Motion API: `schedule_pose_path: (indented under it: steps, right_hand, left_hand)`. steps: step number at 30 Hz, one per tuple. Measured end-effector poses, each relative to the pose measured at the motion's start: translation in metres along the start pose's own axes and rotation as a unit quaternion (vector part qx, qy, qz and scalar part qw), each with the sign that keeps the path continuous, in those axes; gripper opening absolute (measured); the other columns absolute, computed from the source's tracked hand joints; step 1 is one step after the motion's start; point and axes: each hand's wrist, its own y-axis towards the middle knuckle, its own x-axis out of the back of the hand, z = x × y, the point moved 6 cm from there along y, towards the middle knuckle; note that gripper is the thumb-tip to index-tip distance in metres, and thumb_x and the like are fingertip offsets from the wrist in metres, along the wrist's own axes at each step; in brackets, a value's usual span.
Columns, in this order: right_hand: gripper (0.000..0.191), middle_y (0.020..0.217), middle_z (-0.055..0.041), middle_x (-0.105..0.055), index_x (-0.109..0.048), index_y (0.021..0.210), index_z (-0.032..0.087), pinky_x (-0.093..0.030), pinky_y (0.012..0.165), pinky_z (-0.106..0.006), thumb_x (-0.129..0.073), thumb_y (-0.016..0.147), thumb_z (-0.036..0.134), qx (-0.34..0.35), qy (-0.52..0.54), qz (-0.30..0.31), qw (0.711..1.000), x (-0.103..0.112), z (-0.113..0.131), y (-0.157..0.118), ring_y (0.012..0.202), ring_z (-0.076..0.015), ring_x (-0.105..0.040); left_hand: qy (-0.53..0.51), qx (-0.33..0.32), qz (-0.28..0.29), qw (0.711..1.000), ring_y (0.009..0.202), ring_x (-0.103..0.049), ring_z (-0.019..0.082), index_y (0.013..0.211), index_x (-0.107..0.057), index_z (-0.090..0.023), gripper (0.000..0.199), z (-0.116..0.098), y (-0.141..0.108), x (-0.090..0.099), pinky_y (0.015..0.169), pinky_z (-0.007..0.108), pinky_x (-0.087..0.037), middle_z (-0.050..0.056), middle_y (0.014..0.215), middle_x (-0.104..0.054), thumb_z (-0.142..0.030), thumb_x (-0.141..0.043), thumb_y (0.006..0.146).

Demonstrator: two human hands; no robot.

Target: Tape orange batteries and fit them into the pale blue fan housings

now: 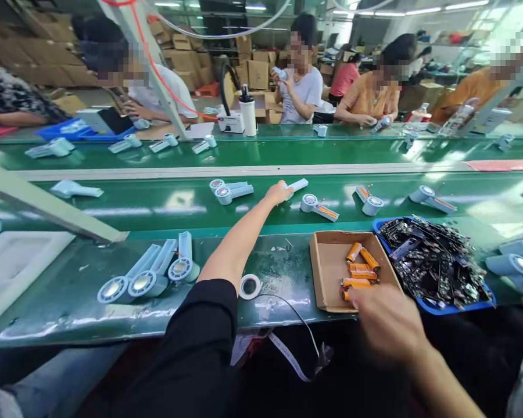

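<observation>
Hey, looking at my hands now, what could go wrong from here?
Your left hand is at a blue casing and might bump the neighbouring casing on the green belt. Your right hand, blurred, is by the cardboard box and could jostle the loose orange cells. The circuit boards, heaped in the blue tray, might slide over its rim.

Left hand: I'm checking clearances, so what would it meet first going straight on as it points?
Beyond the blue casing at the left hand, probably the pale rail; depth is unclear.
</observation>
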Motion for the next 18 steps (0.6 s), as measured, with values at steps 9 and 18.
schedule_pose_path:
  steps: [9, 18]
  right_hand:
    - [0.040, 0.095, -0.0056, -0.080, -0.071, 0.123, 0.022, -0.068, 0.067, -0.032, -0.056, 0.093, 0.002, -0.134, 0.018, -0.013, 0.991, -0.028, 0.064, -0.173, 0.078, -0.0227, -0.079]
    - [0.044, 0.082, -0.0005, -0.079, -0.076, 0.122, 0.030, -0.058, 0.061, -0.035, -0.055, 0.092, 0.006, -0.191, -0.069, -0.001, 0.979, -0.043, 0.065, -0.161, 0.064, -0.0206, -0.073]
  left_hand:
    - [0.140, -0.073, -0.001, 0.987, 0.139, -0.043, 0.037, 0.141, -0.059, -0.021, 0.067, 0.047, -0.052, 0.034, 0.119, 0.043, -0.036, 0.016, 0.148, -0.048, -0.043, -0.075, 0.080]
    - [0.269, 0.028, 0.078, 0.960, 0.153, -0.014, 0.054, 0.126, -0.073, -0.025, 0.057, 0.114, -0.046, 0.073, 0.121, 0.073, -0.013, 0.015, 0.167, -0.034, -0.047, -0.078, 0.073]
